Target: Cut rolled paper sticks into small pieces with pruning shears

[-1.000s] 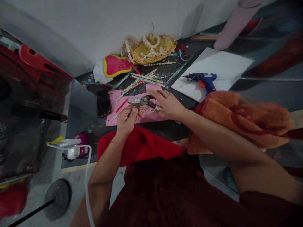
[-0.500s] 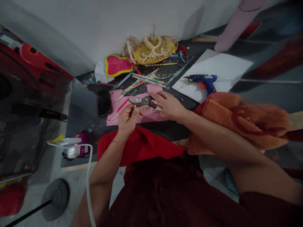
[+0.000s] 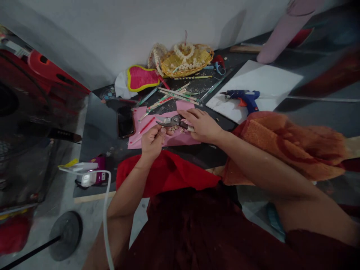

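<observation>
My right hand (image 3: 204, 126) is wrapped around the handles of a pair of pruning shears (image 3: 174, 120), whose blades point left. Just below the blade tips, my left hand (image 3: 152, 141) is closed, with thumb and forefinger pinched together. Whatever sits in that pinch is too small to make out. Under both hands lies a pink sheet (image 3: 135, 140), with several small pale cut pieces (image 3: 174, 128) on it, partly covered by the hands and shears. A red pencil-like stick (image 3: 147, 125) rests on the sheet left of the blades.
Printed chopstick-like sticks (image 3: 171, 96) lie crossed behind the sheet. A wicker basket (image 3: 171, 71) of pale pieces stands by the wall. A phone (image 3: 125, 122) is at left. On the right are a blue glue gun (image 3: 247, 98), a white board (image 3: 270, 80) and an orange cloth (image 3: 281, 146).
The whole view has shifted slightly. Both hands keep nearly the same pose, with the shears still in my right hand and their tips by my left fingers.
</observation>
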Demonstrator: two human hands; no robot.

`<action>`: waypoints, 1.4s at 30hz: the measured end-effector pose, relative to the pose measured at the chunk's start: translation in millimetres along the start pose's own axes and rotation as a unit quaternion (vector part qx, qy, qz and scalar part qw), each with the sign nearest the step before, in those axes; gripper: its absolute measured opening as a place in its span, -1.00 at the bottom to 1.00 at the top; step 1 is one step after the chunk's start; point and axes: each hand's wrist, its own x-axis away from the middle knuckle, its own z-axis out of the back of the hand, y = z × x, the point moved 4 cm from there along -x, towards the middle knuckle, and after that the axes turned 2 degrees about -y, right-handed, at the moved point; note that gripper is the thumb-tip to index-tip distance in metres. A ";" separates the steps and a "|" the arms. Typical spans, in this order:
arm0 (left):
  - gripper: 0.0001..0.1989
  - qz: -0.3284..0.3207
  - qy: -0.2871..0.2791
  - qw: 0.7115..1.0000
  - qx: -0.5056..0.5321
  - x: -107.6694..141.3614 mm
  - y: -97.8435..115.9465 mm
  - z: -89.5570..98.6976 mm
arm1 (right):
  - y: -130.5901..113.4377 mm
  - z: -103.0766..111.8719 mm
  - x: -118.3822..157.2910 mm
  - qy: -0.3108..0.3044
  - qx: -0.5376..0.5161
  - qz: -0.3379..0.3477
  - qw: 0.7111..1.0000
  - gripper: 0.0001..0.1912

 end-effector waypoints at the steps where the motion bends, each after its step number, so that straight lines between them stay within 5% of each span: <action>1: -0.69 0.004 -0.007 1.000 0.003 0.2 -0.3 -0.4 | 0.8 -0.1 -0.1 -0.004 0.001 0.003 1.000 -0.33; 25: -0.69 0.000 -0.004 0.999 -0.051 2.0 2.1 1.6 | -5.1 -0.3 1.3 -0.022 0.019 -0.025 0.999 -0.41; 33: -0.64 0.010 -0.057 0.998 -0.027 2.6 2.1 -1.7 | 1.7 -3.8 -1.4 -0.047 0.007 0.007 0.999 -0.24; 42: -0.63 0.007 -0.033 0.999 -0.031 1.7 0.3 -0.7 | -3.0 0.3 1.4 -0.031 0.021 -0.005 0.999 -0.36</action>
